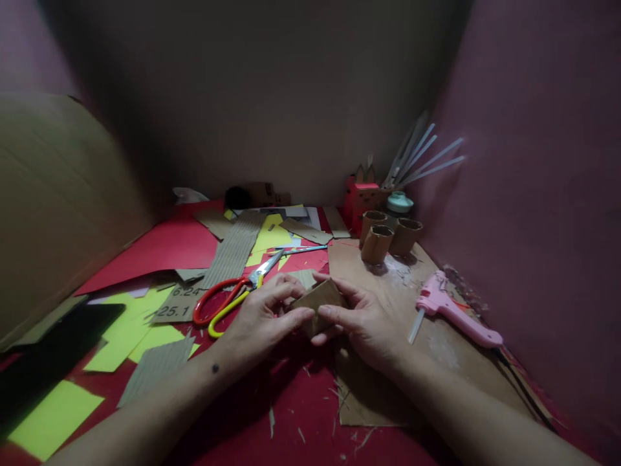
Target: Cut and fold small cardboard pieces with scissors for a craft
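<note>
Between both hands, near the middle of the view, is a small folded piece of brown cardboard [319, 301]. My left hand [272, 304] grips its left side, thumb on the near face. My right hand [361, 317] pinches the right side, with fingers behind and under it. The fingers cover part of its edges. Just left of my left hand lie scissors [228, 304] with one red and one yellow handle, blades pointing away. To the right of my right hand a pink glue gun [456, 310] lies on a flat cardboard sheet [417, 369].
Three short cardboard tubes [377, 246] stand at the sheet's far end. Behind them are a red box [359, 200], a teal-lidded container [400, 202] and glue sticks [436, 155]. Yellow paper [58, 414], corrugated strips [235, 249] and a black flat object [58, 356] lie left. Walls enclose the back and right.
</note>
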Available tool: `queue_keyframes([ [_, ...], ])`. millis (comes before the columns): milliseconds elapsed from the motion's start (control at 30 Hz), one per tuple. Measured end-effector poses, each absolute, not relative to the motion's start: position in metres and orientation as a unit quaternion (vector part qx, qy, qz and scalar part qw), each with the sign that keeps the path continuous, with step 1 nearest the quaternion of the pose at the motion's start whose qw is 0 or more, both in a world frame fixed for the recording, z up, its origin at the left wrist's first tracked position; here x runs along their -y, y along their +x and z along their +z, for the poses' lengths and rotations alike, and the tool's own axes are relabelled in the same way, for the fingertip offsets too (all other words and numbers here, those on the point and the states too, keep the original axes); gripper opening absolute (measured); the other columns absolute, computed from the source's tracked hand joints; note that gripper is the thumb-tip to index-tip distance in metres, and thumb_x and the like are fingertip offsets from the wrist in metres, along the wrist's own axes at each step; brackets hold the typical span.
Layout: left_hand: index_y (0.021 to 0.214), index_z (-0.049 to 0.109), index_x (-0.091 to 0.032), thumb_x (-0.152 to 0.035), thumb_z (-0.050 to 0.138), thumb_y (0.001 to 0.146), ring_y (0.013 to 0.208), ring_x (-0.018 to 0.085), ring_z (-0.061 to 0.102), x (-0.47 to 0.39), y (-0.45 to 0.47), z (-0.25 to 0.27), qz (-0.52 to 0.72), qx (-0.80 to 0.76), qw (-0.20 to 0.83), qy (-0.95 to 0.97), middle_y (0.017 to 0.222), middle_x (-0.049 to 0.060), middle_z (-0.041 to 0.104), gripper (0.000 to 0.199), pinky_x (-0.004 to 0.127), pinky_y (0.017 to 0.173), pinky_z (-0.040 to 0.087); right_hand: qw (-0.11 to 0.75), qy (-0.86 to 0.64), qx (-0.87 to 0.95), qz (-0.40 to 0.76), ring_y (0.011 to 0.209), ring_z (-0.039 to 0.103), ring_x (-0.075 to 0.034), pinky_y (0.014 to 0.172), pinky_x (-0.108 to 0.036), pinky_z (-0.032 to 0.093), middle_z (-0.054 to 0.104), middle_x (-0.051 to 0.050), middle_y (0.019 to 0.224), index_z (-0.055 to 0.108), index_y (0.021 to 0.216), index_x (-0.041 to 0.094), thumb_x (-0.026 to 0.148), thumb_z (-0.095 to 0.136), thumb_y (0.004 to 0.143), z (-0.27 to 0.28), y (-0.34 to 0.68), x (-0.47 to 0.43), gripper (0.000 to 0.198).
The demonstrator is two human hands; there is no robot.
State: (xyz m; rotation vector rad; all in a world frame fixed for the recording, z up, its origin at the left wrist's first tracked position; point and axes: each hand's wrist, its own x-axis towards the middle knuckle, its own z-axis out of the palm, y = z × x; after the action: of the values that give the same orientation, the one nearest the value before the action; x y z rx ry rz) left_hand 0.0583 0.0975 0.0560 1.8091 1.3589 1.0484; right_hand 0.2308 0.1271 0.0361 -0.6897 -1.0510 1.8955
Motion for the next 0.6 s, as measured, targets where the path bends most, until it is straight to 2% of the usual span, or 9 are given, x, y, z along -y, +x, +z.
queue_keyframes([
  [100,0.079,0.064,-0.019,-0.032,0.061,0.080,0.074,0.015,0.057,-0.097,0.060,0.058,0.401,-0.520,0.328,0.679,0.087,0.001,0.058,0.014,0.026,0.063,0.046,0.420,-0.275,0.432,0.749,0.065,0.068,-0.017,0.055,-0.028,0.059,0.069,-0.004,0.083,0.070,0.093,0.017,0.021,0.080,0.063,0.035,0.231,-0.127,0.032],
  [200,0.083,0.063,-0.019,-0.041,0.058,0.082,0.066,0.014,0.056,-0.102,0.050,0.074,0.403,-0.552,0.337,0.649,0.078,0.000,0.059,0.023,0.025,0.059,0.045,0.421,-0.294,0.433,0.741,0.063,0.067,-0.017,0.052,-0.027,0.057,0.069,-0.005,0.079,0.068,0.091,0.016,0.022,0.080,0.063,0.034,0.231,-0.129,0.032],
  [267,0.090,0.062,-0.019,-0.047,0.055,0.082,0.067,0.015,0.058,-0.108,0.033,0.088,0.395,-0.599,0.298,0.630,0.078,0.001,0.062,0.030,0.027,0.061,0.046,0.424,-0.308,0.432,0.734,0.061,0.066,-0.017,0.050,-0.026,0.056,0.070,-0.007,0.080,0.067,0.092,0.015,0.023,0.080,0.063,0.034,0.232,-0.130,0.033],
  [333,0.093,0.061,-0.018,-0.049,0.053,0.081,0.077,0.019,0.062,-0.113,0.013,0.100,0.314,-0.651,0.203,0.660,0.086,0.005,0.066,0.034,0.030,0.067,0.047,0.426,-0.316,0.430,0.731,0.061,0.067,-0.017,0.049,-0.026,0.055,0.070,-0.008,0.082,0.066,0.094,0.014,0.023,0.079,0.062,0.035,0.233,-0.131,0.035],
  [433,0.106,0.058,-0.018,-0.052,0.044,0.085,0.076,0.026,0.063,-0.115,-0.014,0.100,0.034,-0.719,0.046,0.692,0.087,0.010,0.068,0.042,0.033,0.062,0.043,0.430,-0.316,0.425,0.731,0.062,0.067,-0.018,0.049,-0.026,0.055,0.070,-0.009,0.083,0.065,0.098,0.012,0.024,0.079,0.063,0.038,0.235,-0.133,0.039],
  [500,0.100,0.062,-0.018,-0.047,0.047,0.083,0.070,0.028,0.063,-0.114,-0.024,0.090,-0.026,-0.718,0.047,0.693,0.080,0.011,0.068,0.036,0.033,0.057,0.040,0.434,-0.309,0.420,0.735,0.061,0.067,-0.018,0.048,-0.025,0.054,0.070,-0.009,0.083,0.064,0.100,0.012,0.024,0.078,0.063,0.038,0.235,-0.134,0.041],
  [600,0.108,0.059,-0.020,-0.036,0.047,0.083,0.071,0.027,0.064,-0.114,-0.028,0.072,-0.047,-0.707,0.056,0.703,0.086,0.011,0.068,0.033,0.032,0.057,0.040,0.433,-0.299,0.410,0.745,0.060,0.067,-0.018,0.047,-0.026,0.054,0.070,-0.009,0.081,0.064,0.099,0.011,0.024,0.078,0.063,0.036,0.235,-0.138,0.041],
])
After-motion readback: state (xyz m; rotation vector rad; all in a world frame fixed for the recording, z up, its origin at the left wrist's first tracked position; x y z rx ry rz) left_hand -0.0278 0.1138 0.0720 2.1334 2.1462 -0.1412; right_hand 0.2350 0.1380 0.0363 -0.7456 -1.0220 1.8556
